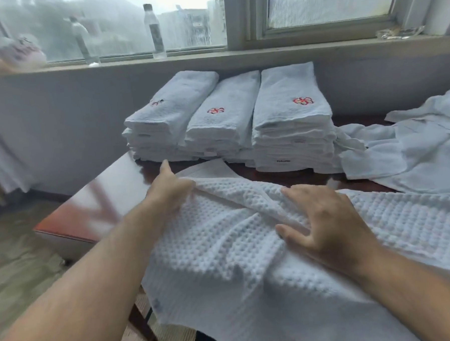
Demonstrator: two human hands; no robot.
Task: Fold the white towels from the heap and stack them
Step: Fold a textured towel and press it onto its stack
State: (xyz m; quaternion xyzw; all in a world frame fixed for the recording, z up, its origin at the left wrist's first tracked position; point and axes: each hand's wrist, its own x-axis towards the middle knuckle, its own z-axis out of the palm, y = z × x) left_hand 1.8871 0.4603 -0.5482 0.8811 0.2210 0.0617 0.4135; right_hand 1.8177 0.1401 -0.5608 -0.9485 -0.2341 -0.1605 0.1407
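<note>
A white waffle-weave towel [222,238] lies rumpled across the near part of the brown table [108,200], its lower edge hanging over the front. My left hand [167,189] grips the towel's raised far-left fold, with one finger pointing away. My right hand [328,222] rests flat on the towel's middle, fingers spread. Behind them stand three stacks of folded white towels with red emblems: left stack [169,116], middle stack [221,118], right stack [291,120]. A heap of unfolded white towels [413,155] lies at the right.
A windowsill runs behind the stacks with two clear bottles [155,30] [82,39] and a pale bundle [21,52]. The table's left edge drops to the floor [17,254]. A grey wall stands close behind the stacks.
</note>
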